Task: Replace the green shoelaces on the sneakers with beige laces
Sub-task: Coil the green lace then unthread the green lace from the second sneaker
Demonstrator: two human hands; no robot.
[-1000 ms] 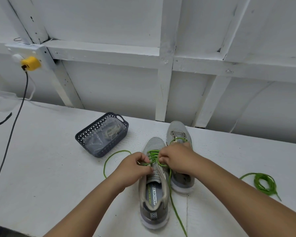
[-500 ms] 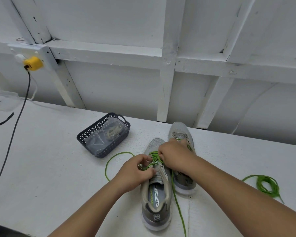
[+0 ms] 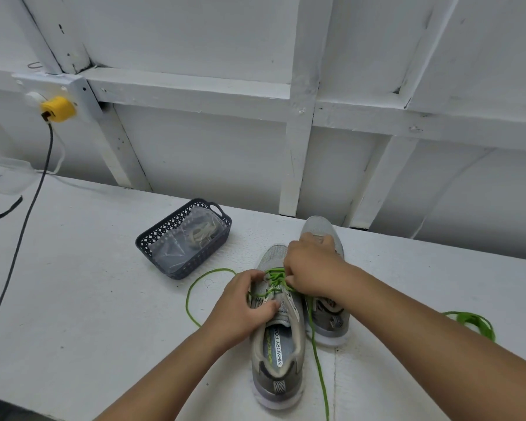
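Over the white table [image 3: 73, 299] the job looks roughly half stripped and no further. The far sneaker [image 3: 324, 229] appears to have lost its lace already, and a loose green lace [image 3: 471, 320] lies bundled on the table at the right, well apart from the shoes. The near sneaker [image 3: 278, 338] is the one in hand, heel toward the camera, its green lace [image 3: 275, 276] threaded only through the toe-end eyelets, with one tail looping out left across the table and the other trailing near, down past the heel. The dark basket [image 3: 152, 238], far left of the shoes, holds the beige laces [image 3: 199, 232] inside a clear bag, apparently unopened, so both relacings look to be ahead.

Now the hands. The left hand [image 3: 243, 302] grips the near shoe's left flank, fingers curled over the eyelet row, thumb pressed on the tongue, steadying it. The right hand [image 3: 312, 268] sits over the toe-end lacing, fingertips bunched and seemingly pinching a green crossing to pull it; the exact pinch is hidden beneath the knuckles.
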